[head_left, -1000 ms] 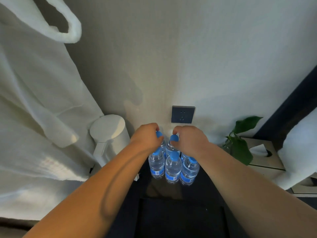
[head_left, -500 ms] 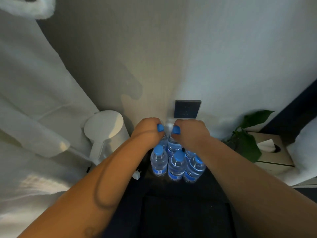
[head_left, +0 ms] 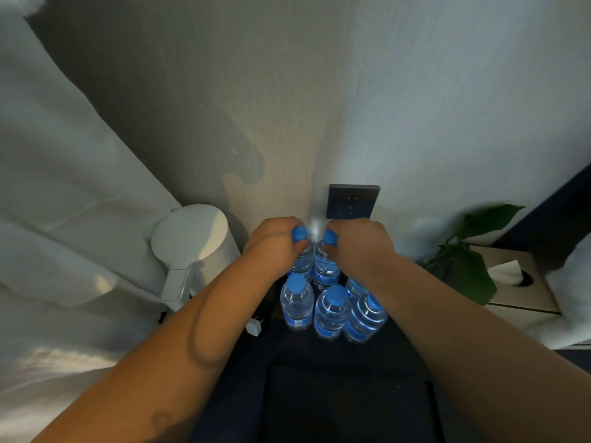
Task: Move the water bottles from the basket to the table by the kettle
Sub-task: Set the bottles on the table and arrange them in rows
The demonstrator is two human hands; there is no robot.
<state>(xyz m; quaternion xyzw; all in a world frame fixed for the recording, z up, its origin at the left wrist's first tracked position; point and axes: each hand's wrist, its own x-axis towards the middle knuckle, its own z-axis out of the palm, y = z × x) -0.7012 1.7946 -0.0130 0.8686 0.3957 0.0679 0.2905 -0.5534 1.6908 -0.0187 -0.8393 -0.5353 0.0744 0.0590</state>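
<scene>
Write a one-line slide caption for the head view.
Each hand (left, right) grips a bottle by the kettle; more bottles stand in front.

Right forearm hides a rear bottle (head_left: pixel 354 286).

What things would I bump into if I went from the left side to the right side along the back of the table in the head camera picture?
White robe → white kettle → left hand on a bottle cap → right hand on another bottle cap → green plant → tissue box.
</scene>
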